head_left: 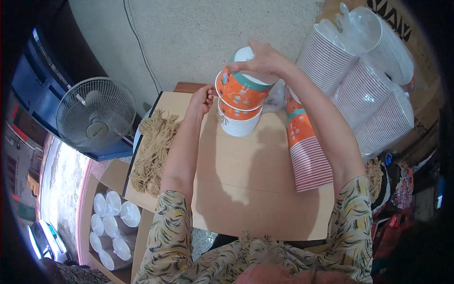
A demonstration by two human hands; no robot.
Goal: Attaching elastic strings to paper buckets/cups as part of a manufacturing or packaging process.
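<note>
My right hand (265, 61) grips an orange paper tub (241, 92) with a teal band, from its upper end. The tub is tilted, its wide white rim toward the lower left. Directly below is an upright nested stack of similar tubs (240, 126); whether the two touch I cannot tell. Close to the tilted tub's rim, my left hand (203, 100) has its fingers curled closed, and anything in them is too small to make out. A few tan string ends hang at the left side of the stack. Bundles of tan string (156, 154) lie left of my left forearm.
Another nested stack of orange tubs (309, 161) lies beside my right forearm on the tan tabletop (255, 189). Plastic-wrapped tub stacks (364, 87) fill the far right. At left stand a fan (96, 116) and a cardboard box (113, 175) with several wrapped white stacks.
</note>
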